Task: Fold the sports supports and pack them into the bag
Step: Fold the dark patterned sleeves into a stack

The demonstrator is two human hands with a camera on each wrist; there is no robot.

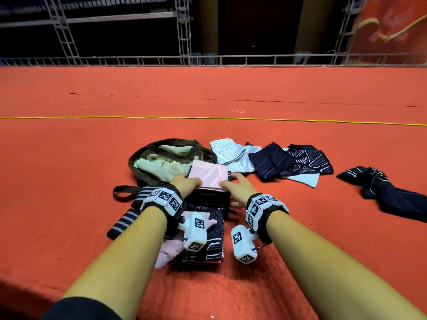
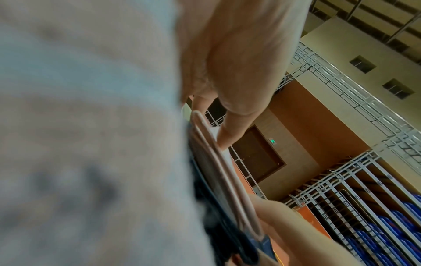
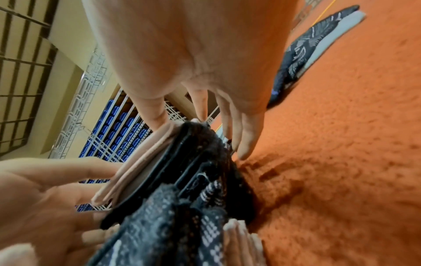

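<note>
While both hands clasp it from either side, a stack of folded sports supports, pink patterned knit piece [image 1: 206,177] on top of dark ones [image 1: 209,197], sits on the red carpet [image 1: 300,227], just in front of the open olive fabric bag [image 1: 161,158]. Left hand [image 1: 186,182]: thumb on the pink top, fingers round the stack's side. Right hand [image 1: 238,185]: thumb on top, fingers [image 3: 247,136] down the far side. Unfolded white [image 1: 231,153] and navy supports [image 1: 288,162] lie right of the bag; striped wristbands [image 1: 126,221] at left.
</note>
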